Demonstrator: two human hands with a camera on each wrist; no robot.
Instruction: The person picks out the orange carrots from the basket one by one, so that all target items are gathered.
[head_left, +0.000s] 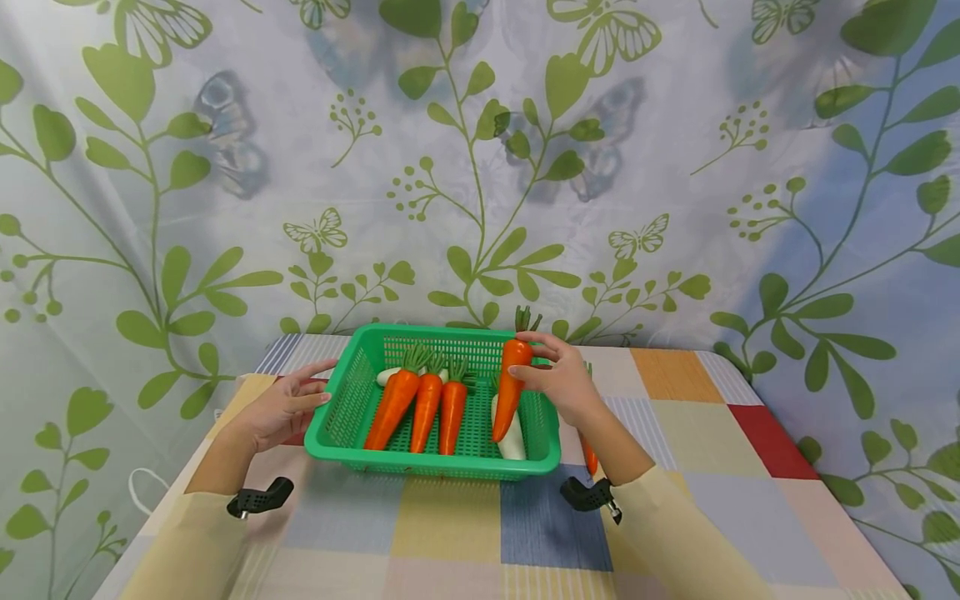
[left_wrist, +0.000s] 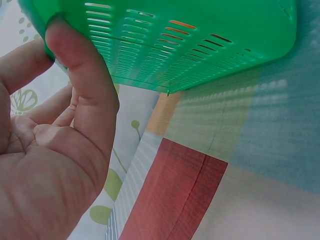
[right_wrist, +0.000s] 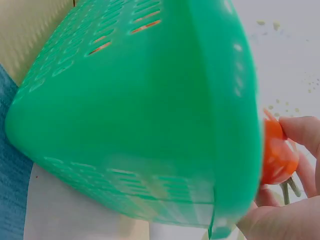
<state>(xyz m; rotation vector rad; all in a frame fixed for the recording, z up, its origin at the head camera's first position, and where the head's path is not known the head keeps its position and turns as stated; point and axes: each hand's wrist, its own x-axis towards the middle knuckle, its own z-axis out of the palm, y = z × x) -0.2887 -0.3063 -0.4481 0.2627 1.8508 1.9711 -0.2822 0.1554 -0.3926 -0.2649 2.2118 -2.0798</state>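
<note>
A green plastic basket [head_left: 431, 467] stands on the table before me. My left hand [head_left: 281, 408] is at its left rim; the left wrist view shows the thumb [left_wrist: 75, 50] and a finger pinching that rim. With its fingers and thumb, my right hand [head_left: 558, 375] holds a carrot [head_left: 512, 387] near its leafy top, tip downward, over the basket's right part. In the right wrist view the basket wall hides most of this carrot [right_wrist: 277, 155]. Several other carrots [head_left: 425, 408] lie in the basket's left half. A white radish [head_left: 512, 437] lies beneath the held carrot.
More white vegetable [head_left: 386, 377] shows behind the carrots in the basket. Another carrot [head_left: 590, 457] lies on the table right of the basket, partly hidden by my right arm. A patchwork-patterned cloth [head_left: 712, 433] covers the table. Behind hangs a leaf-and-butterfly curtain [head_left: 480, 167].
</note>
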